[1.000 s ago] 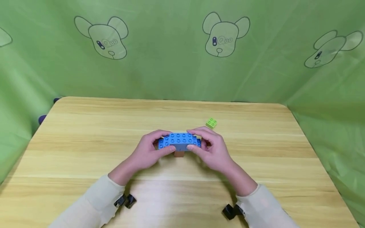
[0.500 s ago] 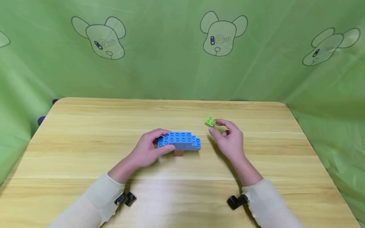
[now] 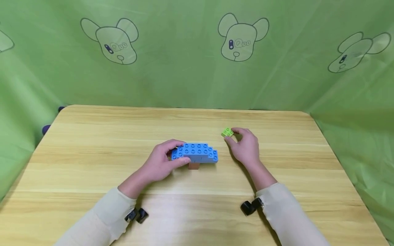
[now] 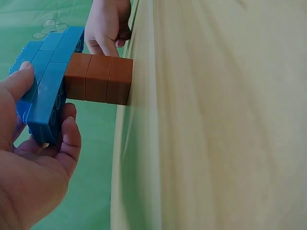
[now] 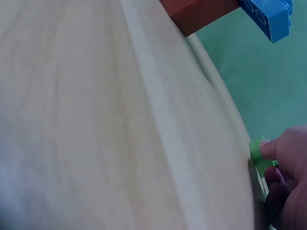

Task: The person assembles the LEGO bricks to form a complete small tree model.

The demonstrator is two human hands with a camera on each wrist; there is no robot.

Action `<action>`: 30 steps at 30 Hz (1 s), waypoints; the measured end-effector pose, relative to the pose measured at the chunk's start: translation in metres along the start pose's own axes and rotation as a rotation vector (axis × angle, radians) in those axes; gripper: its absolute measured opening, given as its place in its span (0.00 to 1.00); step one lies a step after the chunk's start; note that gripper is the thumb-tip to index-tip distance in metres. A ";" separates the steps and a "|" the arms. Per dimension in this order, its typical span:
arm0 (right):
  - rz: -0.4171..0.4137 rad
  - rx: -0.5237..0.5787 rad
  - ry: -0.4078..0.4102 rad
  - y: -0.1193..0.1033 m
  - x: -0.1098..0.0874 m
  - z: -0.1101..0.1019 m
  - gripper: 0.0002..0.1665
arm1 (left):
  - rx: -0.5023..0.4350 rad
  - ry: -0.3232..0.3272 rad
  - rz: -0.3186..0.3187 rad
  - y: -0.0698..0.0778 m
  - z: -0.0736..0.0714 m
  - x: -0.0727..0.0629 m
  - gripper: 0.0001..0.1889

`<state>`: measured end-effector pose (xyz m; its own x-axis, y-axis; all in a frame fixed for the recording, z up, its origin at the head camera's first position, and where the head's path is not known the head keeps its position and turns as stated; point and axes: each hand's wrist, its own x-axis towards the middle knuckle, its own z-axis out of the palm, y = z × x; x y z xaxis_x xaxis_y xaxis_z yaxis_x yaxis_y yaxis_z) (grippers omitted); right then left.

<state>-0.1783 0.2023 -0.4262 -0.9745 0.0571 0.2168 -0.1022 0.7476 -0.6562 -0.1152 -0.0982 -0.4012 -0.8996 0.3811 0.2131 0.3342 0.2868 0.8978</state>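
My left hand [image 3: 160, 162] grips the left end of a stepped blue block top [image 3: 197, 150], thumb on the near face and fingers behind. Under its middle, several stacked brown blocks [image 4: 98, 79] form a column that stands on the table, as the left wrist view shows. To the right and farther back, my right hand [image 3: 246, 147] pinches a small lime-green building block [image 3: 226, 132] with studs on top, between thumb and index finger. The right wrist view shows the thumb on this green block [image 5: 261, 164]; its far side is hidden.
A wood-grain table [image 3: 191, 218] lies under both hands. Green curtain sheeting [image 3: 178, 68] with printed mouse-like heads hangs behind and at the sides. Black wrist cameras [image 3: 247, 207] sit at both sleeves.
My right hand has let go of the blue block top's right end, moved right and away from me, and taken hold of the green block. The left hand has kept its grip.
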 end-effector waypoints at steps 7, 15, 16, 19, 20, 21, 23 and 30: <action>0.019 0.077 -0.026 -0.011 -0.006 -0.002 0.22 | 0.001 0.013 -0.001 0.002 -0.002 -0.001 0.22; -0.111 0.304 -0.098 -0.042 -0.024 -0.024 0.19 | -0.014 0.000 0.007 0.002 0.002 0.002 0.22; -0.127 0.331 -0.112 -0.047 -0.026 -0.028 0.19 | -0.016 -0.001 0.006 0.002 0.002 0.003 0.22; -0.167 0.393 -0.156 -0.063 -0.032 -0.039 0.19 | -0.013 0.001 0.001 0.002 0.002 0.003 0.23; -0.181 0.406 -0.170 -0.068 -0.034 -0.042 0.19 | -0.012 0.002 0.000 0.002 0.002 0.003 0.23; -0.201 0.415 -0.185 -0.073 -0.035 -0.045 0.19 | -0.011 0.002 0.000 0.003 0.001 0.003 0.23; -0.249 0.427 -0.215 -0.081 -0.037 -0.049 0.19 | -0.010 0.005 0.004 0.003 0.001 0.003 0.22; -0.381 0.432 -0.307 -0.099 -0.043 -0.052 0.20 | -0.002 0.006 0.016 0.004 0.002 0.003 0.22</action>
<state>-0.1163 0.1600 -0.3330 -0.8604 -0.3986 0.3176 -0.4606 0.3415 -0.8193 -0.1163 -0.0942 -0.3970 -0.8958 0.3803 0.2302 0.3483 0.2786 0.8950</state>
